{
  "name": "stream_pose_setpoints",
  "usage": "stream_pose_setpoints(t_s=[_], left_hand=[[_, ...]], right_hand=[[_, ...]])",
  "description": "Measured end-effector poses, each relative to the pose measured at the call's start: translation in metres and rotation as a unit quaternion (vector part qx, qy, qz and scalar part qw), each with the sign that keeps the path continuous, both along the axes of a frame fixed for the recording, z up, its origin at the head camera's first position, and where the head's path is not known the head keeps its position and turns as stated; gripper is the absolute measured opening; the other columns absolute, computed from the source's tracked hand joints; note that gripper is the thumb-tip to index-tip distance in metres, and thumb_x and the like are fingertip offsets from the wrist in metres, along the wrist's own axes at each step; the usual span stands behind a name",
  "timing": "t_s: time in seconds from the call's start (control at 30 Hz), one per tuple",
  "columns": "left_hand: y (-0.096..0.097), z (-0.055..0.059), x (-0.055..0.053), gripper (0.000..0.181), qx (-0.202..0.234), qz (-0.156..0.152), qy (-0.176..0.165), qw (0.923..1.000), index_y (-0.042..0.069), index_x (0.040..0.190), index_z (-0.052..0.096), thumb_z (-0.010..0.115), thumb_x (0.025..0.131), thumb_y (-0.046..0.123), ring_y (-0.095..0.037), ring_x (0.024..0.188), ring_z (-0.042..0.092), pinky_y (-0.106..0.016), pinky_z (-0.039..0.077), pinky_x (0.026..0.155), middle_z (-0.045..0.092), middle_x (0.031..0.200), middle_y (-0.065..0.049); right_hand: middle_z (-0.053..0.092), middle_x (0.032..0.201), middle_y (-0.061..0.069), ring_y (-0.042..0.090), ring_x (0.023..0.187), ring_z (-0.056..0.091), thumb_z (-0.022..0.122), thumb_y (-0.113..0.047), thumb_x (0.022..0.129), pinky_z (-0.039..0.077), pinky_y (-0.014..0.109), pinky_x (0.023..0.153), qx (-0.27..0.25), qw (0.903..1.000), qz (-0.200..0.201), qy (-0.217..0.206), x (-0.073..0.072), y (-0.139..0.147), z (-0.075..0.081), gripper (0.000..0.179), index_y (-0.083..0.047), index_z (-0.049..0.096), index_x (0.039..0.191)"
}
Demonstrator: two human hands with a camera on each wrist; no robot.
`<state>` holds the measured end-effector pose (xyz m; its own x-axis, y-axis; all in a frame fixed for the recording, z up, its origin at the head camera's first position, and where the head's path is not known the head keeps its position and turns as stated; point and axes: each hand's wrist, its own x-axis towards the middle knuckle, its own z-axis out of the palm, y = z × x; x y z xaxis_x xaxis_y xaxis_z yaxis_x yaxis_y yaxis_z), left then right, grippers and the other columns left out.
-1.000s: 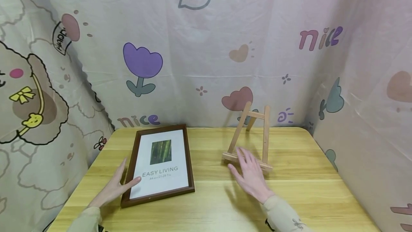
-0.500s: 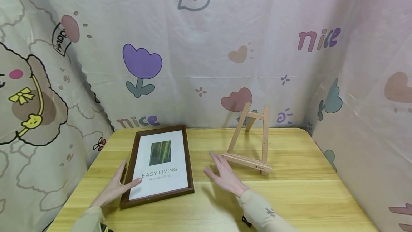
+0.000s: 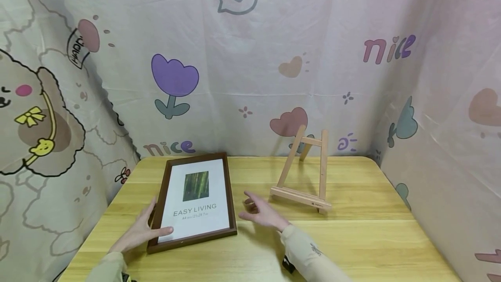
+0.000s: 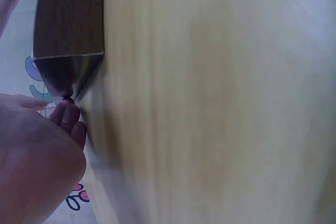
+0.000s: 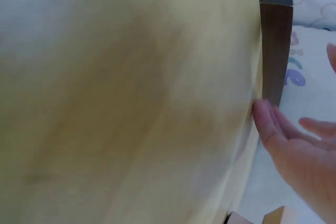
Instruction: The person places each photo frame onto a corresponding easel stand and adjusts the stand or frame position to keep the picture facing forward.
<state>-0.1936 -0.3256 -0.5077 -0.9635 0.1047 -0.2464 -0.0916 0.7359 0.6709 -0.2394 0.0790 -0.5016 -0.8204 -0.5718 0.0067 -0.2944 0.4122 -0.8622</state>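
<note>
A brown picture frame (image 3: 211, 221) with a white "EASY LIVING" insert lies flat on the wooden table. My left hand (image 3: 137, 232) is at its left side, thumb stretched over the front near the lower left corner. In the left wrist view the left fingertips (image 4: 68, 114) reach the side of the frame (image 4: 68, 14), bent slightly. My right hand (image 3: 264, 216) hovers just right of the frame, fingers relaxed and holding nothing. The right wrist view has its fingers (image 5: 270, 129) close to the dark frame edge (image 5: 275, 51). A small wooden easel (image 3: 299, 196) stands to the right.
Patterned white cloth (image 3: 235, 55) hangs behind the table and along both sides. The wooden table (image 3: 352, 238) extends right of the easel and in front of the frame. Part of the easel's wood (image 5: 281, 216) shows low in the right wrist view.
My right hand has left the easel's ledge and moved left toward the frame's right edge. The left hand has shifted slightly, its thumb lower over the frame. Frame and easel stay put.
</note>
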Motion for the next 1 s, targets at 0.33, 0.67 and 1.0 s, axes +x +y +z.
stream_pose_setpoints(t_s=[0.33,0.67,1.0], left_hand=[[-0.003,-0.003,0.002,0.126,-0.008,-0.010,-0.019,0.9997,-0.012,0.156,-0.002,0.080,0.081,0.048,-0.071,0.137,0.016,-0.080,0.032,0.105,0.001,0.152,-0.050],[0.002,-0.004,0.005,0.127,0.007,-0.028,-0.038,0.9989,-0.004,0.159,-0.004,0.082,0.079,0.044,-0.072,0.140,0.000,-0.086,0.021,0.105,-0.008,0.154,-0.048],[0.000,0.001,0.007,0.131,-0.008,-0.059,-0.028,0.9978,-0.006,0.159,0.000,0.087,0.074,0.043,-0.069,0.139,0.009,-0.086,0.025,0.102,0.005,0.153,-0.044]], right_hand=[[0.061,0.131,0.017,0.016,0.110,0.060,0.075,-0.014,0.090,0.052,0.032,0.104,-0.063,0.9835,0.042,-0.164,-0.020,0.006,-0.008,0.082,0.003,0.029,0.155],[0.063,0.110,0.002,0.013,0.096,0.054,0.083,-0.019,0.082,0.047,0.019,0.082,0.016,0.9919,0.065,-0.108,-0.020,-0.004,-0.008,0.094,0.002,0.029,0.157],[0.061,0.101,0.002,0.010,0.083,0.048,0.085,-0.012,0.079,0.043,0.018,0.071,0.017,0.9918,0.054,-0.115,-0.017,-0.009,-0.009,0.100,0.005,0.024,0.157]])
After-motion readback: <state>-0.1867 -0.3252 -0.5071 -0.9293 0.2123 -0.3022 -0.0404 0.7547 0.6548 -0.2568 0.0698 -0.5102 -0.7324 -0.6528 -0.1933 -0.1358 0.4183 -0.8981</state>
